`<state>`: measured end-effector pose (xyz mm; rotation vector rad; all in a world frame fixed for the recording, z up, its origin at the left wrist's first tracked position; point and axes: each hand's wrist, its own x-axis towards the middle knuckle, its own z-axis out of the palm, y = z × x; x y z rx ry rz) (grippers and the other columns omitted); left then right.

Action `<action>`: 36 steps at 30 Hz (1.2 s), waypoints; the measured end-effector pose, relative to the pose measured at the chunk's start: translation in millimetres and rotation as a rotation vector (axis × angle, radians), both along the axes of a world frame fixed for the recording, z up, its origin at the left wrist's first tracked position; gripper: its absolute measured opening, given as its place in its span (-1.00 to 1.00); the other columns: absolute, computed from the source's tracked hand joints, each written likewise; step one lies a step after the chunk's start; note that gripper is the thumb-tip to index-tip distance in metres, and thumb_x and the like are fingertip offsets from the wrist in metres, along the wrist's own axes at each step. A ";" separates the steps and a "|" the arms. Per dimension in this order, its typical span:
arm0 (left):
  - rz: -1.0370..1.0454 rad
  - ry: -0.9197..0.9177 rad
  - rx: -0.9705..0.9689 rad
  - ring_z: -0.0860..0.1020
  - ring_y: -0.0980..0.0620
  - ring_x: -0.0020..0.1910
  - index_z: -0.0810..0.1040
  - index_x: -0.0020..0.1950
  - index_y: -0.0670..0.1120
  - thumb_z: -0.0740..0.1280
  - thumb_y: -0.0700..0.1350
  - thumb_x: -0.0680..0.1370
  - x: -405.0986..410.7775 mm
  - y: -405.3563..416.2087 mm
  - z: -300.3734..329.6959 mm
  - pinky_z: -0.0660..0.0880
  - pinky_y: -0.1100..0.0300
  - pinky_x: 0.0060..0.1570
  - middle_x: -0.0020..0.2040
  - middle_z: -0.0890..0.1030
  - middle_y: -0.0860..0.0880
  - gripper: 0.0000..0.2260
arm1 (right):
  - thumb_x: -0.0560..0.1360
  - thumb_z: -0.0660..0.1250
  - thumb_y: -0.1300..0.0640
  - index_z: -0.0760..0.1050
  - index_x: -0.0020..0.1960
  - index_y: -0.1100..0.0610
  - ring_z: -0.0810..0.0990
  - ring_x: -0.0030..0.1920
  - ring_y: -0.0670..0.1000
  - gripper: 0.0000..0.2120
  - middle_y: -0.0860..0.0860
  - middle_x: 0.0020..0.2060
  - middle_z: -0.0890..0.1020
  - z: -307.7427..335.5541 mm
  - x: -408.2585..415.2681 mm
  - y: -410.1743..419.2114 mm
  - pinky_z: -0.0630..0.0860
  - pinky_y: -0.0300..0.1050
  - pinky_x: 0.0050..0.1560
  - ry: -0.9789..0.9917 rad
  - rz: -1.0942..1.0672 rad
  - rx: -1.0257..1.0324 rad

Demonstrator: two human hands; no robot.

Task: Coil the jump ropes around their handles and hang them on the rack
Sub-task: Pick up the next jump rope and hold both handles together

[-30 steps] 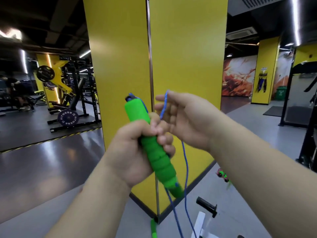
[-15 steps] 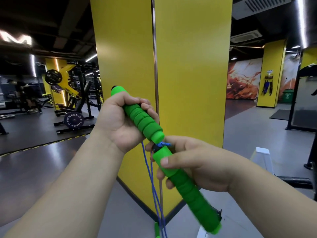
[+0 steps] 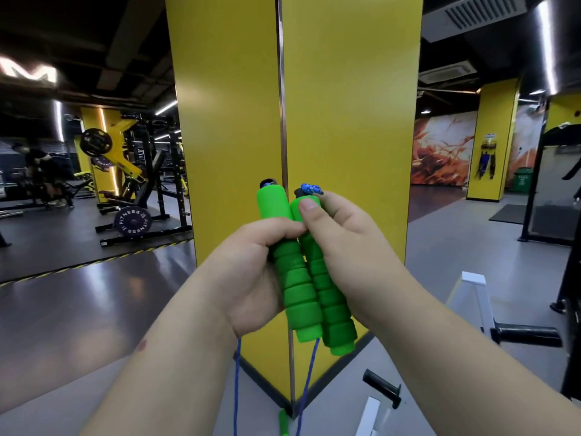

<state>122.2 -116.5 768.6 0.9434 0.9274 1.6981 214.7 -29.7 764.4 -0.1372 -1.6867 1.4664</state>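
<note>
Two green foam jump rope handles stand side by side, upright, in front of me. My left hand (image 3: 248, 275) grips the left handle (image 3: 294, 278). The right handle (image 3: 330, 306) is held by my right hand (image 3: 342, 253), thumb pressed near its top. A blue knotted cord end (image 3: 309, 187) sticks out of the right handle's top. The blue rope (image 3: 309, 369) hangs down in two strands below the handles to the floor. A rack with hanging items (image 3: 486, 162) shows on a far yellow pillar at the right.
A yellow pillar (image 3: 345, 121) with a metal corner strip stands right behind my hands. A green object (image 3: 284, 421) lies at its base. White frame with black grips (image 3: 528, 336) is at lower right. Weight racks (image 3: 132, 190) and a person stand at the left.
The handles were end to end, tilted, half a second ago. Now both stand parallel and upright, pressed together, and my hands have come close at the middle.
</note>
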 end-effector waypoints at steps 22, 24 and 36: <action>-0.039 0.133 -0.016 0.60 -0.29 -0.15 0.63 0.00 -0.27 0.30 -0.28 0.38 75.0 -13.3 -72.1 0.59 -0.32 -0.06 -0.13 0.57 -0.32 -0.76 | 0.44 0.46 0.09 0.58 0.09 0.15 0.61 -0.18 0.04 -0.74 0.07 -0.19 0.64 -70.4 67.9 -22.7 0.58 -0.06 -0.12 0.057 0.119 -0.207; -0.046 0.138 -0.051 0.61 -0.26 -0.13 0.65 -0.02 -0.27 0.31 -0.29 0.36 76.5 -14.9 -82.0 0.60 -0.21 -0.03 -0.13 0.58 -0.31 -0.76 | 0.40 0.47 0.12 0.64 0.04 0.03 0.65 -0.14 0.06 -0.78 0.08 -0.14 0.69 -80.9 72.2 -19.9 0.61 0.00 -0.05 0.034 0.106 -0.208; -0.091 0.138 -0.184 0.62 -0.16 -0.03 0.61 0.19 -0.20 0.43 -0.25 0.41 68.4 -31.1 -134.2 0.54 -0.03 -0.06 0.01 0.62 -0.25 -0.66 | 0.38 0.54 0.23 0.60 0.14 0.13 0.66 -0.16 0.10 -0.66 0.31 -0.02 0.67 -102.2 71.0 -20.2 0.62 0.10 -0.09 -0.023 0.036 -0.304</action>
